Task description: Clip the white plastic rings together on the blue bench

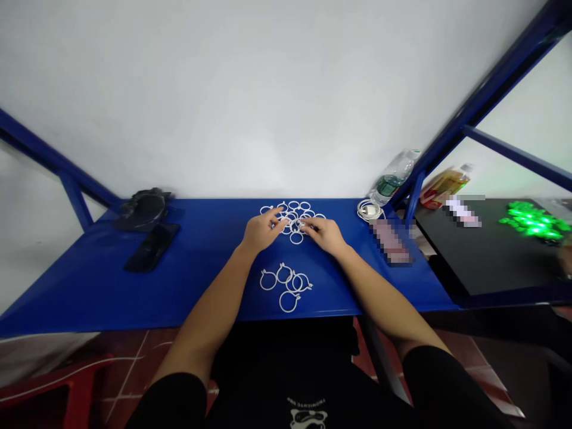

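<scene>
Several thin white plastic rings with small clasp-like tabs lie in an overlapping pile [294,206] at the back middle of the blue table. My left hand [261,231] reaches into the pile from the left, thumb and fingers closed around part of a white ring. From the right, my right hand [329,236] pinches a white ring at the pile's other side. The fingers partly hide what they grip, so I cannot tell whether both hold the same ring. Closer to me, a smaller group of white rings [288,301] lies loosely, some overlapping.
Left on the table [214,238] are a black phone [152,246] and a dark crumpled object [145,208]. A coiled white cable [370,210], a blurred flat object [391,242] and a plastic bottle [395,177] stand right. Beyond the blue frame, green glowing pieces [534,220] lie on a black table.
</scene>
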Available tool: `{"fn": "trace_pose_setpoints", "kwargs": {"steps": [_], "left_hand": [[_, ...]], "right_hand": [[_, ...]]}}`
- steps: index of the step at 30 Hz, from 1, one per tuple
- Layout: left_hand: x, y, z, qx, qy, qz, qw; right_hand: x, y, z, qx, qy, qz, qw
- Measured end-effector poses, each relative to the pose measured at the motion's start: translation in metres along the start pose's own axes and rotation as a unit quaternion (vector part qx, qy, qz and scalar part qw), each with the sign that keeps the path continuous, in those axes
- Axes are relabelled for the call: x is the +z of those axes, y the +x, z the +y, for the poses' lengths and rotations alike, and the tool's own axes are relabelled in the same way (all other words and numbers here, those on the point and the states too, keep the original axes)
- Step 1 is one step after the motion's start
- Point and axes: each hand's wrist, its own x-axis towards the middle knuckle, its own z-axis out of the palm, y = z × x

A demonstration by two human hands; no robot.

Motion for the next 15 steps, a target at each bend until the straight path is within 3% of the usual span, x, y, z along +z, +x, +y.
{"fn": "trace_pose_setpoints", "kwargs": {"steps": [3, 7, 10, 15], "left_hand": [[-0.003, 0.003, -0.005, -0.030, 0.002, 0.011, 0.999], [0.000, 0.002, -0.005, -0.016, 0.014, -0.100, 0.995], [0.005, 0.001, -0.003, -0.007, 0.029, -0.176, 0.984], [0.012, -0.001, -0.005, -0.016, 0.019, -0.193, 0.981]], "right_hand": [[-0.007, 0.002, 0.004, 0.024, -0.052, -0.034, 0.998], [-0.009, -0.002, -0.011, -0.023, -0.033, -0.053, 0.998], [-0.002, -0.007, -0.030, -0.112, 0.003, -0.160, 0.981], [0.012, -0.013, -0.050, -0.180, -0.047, -0.267, 0.946]]}}
